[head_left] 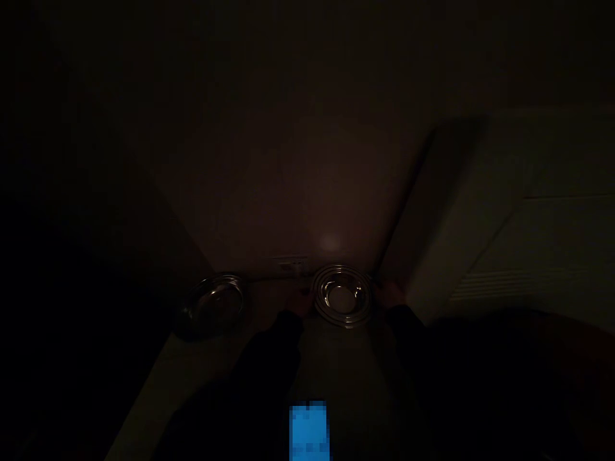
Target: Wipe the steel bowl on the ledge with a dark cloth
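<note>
The view is very dark. A round, shiny metal bowl (342, 317) with several ring-like edges, perhaps a stack, is between my two hands. At its left rim is my left hand (298, 301), its fingers mostly lost in shadow but closed in against the edge. My right hand (391, 294) grips the opposite rim from the right side. Dark sleeves cover both arms. Further left, a second metal bowl or lid (216, 301) sits apart from my hands and catches some light.
A phone-like lit blue screen (309, 432) shows at the bottom. Behind the bowls rises a wall (288, 179) with what looks like a socket (291, 264). On the right stands a pale panelled door or cabinet (542, 237) with slats. The pale surface's edge (139, 397) runs along the left.
</note>
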`<state>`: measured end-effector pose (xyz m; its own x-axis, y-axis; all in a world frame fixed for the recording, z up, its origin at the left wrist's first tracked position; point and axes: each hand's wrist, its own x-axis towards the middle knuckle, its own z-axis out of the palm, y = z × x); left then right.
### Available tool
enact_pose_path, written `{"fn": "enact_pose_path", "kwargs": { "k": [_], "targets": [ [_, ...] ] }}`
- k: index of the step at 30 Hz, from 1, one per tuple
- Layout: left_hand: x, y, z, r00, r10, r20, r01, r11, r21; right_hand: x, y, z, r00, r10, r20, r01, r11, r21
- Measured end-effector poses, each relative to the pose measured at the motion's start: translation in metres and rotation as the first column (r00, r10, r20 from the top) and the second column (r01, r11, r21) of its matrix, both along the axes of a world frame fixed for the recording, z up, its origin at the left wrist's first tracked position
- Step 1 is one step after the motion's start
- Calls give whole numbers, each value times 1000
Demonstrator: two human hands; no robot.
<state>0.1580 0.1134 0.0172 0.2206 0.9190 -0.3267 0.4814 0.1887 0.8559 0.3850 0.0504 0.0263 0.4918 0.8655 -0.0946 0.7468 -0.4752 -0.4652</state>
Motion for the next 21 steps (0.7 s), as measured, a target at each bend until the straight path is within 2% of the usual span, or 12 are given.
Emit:
{"fn": "enact_pose_path", "kwargs": {
  "k": [6,9,12,14,17,19,21],
  "targets": [
    [0,0,4,1000,3,7,-3,1000,-24,-1,0,3,999,29,27,-28,999,-38],
    [-1,-4,14,1000,9,13,-8,998,-67,-5,-7,12,997,37,64,-35,999,-35],
    [-12,-15,30,998,45,34,-42,995,-93,-14,-21,25,993,58,102,-57,998,-9],
    [-28,-26,43,995,74,60,-70,995,-74,-23,-32,33,989,68,131,-82,991,104],
    [-65,-47,65,988,117,103,-117,993,-11,-43,-48,38,986,98,132,-138,928,345],
    [-97,-62,77,977,178,118,-181,983,16,-59,-54,38,980,178,91,-200,898,393],
    [-130,-79,84,975,221,30,-223,969,107,-78,-58,38,948,317,43,-310,876,371]
  ]
}}
